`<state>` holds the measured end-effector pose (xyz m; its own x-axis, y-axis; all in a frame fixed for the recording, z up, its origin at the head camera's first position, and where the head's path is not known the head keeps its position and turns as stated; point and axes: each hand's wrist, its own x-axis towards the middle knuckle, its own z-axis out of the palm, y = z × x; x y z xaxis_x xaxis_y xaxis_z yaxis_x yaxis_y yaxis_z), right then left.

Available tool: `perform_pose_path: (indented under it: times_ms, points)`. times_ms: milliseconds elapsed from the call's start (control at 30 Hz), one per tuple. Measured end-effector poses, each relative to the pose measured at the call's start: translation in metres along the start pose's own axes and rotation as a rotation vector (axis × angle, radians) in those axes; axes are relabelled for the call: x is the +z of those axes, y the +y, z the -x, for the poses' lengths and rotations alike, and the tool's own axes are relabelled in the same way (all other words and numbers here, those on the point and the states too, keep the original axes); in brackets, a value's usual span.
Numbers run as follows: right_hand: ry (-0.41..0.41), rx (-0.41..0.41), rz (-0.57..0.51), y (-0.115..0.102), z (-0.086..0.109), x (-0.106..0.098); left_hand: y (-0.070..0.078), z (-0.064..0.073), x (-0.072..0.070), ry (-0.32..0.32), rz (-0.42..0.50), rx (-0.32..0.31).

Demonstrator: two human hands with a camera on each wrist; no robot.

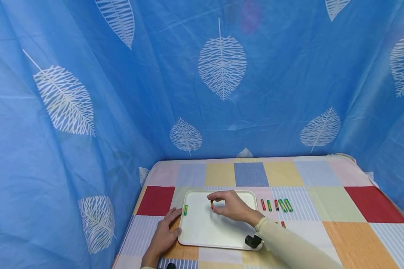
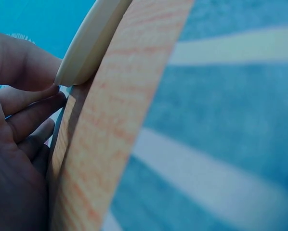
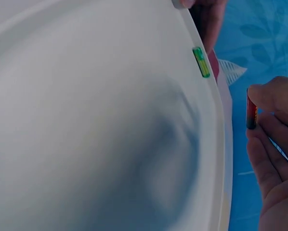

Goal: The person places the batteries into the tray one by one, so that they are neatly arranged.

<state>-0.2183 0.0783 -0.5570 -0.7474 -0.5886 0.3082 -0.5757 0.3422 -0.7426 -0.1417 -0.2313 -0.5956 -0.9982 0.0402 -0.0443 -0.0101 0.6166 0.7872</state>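
Observation:
Above a white tray (image 1: 215, 235), my right hand (image 1: 233, 206) pinches a red battery with a dark end (image 1: 212, 205) between thumb and fingers. The right wrist view shows that battery (image 3: 251, 109) held at the fingertips, apart from the tray. A green battery (image 1: 186, 210) lies in the tray along its left side. My left hand (image 1: 165, 233) rests at the tray's left edge with its fingers spread. In the left wrist view its thumb (image 2: 31, 67) touches the tray's rim (image 2: 88, 45), and the other fingers are loosely bent beside it.
Right of the tray, several batteries stand in a row on the patchwork cloth, among them a red one (image 1: 263, 204) and a green one (image 1: 288, 205). Nearer, another red battery (image 1: 283, 224) lies by my right sleeve, which partly hides one more. A blue leaf-print curtain (image 1: 222, 123) hangs behind.

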Motion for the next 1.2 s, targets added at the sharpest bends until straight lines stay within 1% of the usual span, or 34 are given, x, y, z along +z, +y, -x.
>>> perform_pose_path:
  times_ms: [133,300,467,567,667,900,1067,1200]
  points:
    - [-0.007,-0.018,-0.011,-0.001,-0.006,0.013,-0.001,0.000,0.000,0.001,-0.003,-0.009]
    - [-0.018,0.013,-0.031,-0.007,-0.014,0.027,0.000,0.000,0.000,-0.003,-0.013,-0.016]
    - [0.006,0.006,-0.045,-0.012,-0.022,0.041,0.001,0.002,0.000,-0.003,-0.021,-0.007]
    - [0.021,0.002,-0.044,-0.013,-0.026,0.048,0.001,0.000,0.000,-0.005,-0.020,-0.006]
    - [0.025,0.004,-0.035,-0.014,-0.029,0.055,0.000,0.001,0.000,-0.009,-0.014,-0.006]
    - [0.022,0.011,0.005,-0.015,-0.037,0.068,-0.002,0.004,0.000,-0.006,-0.011,0.016]
    - [0.029,0.005,0.042,-0.016,-0.043,0.074,-0.003,0.002,0.000,-0.005,-0.028,0.026]
    - [0.026,0.030,0.053,-0.015,-0.047,0.079,-0.003,0.000,0.000,-0.008,-0.031,0.031]
